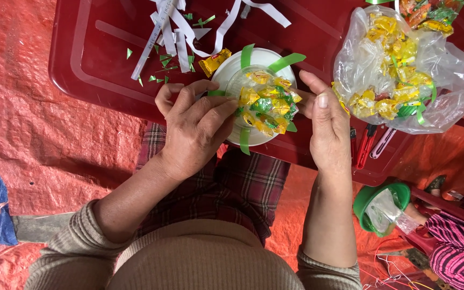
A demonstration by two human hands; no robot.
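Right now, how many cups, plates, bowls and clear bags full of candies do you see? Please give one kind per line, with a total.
Clear cup of candies: 1
White plate: 1
Green bowl: 1
Clear plastic bag of candies: 1
Total: 4

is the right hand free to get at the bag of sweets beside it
Probably yes: the right hand rests on the candy cup, and the bag of sweets lies open just beside it with nothing between.
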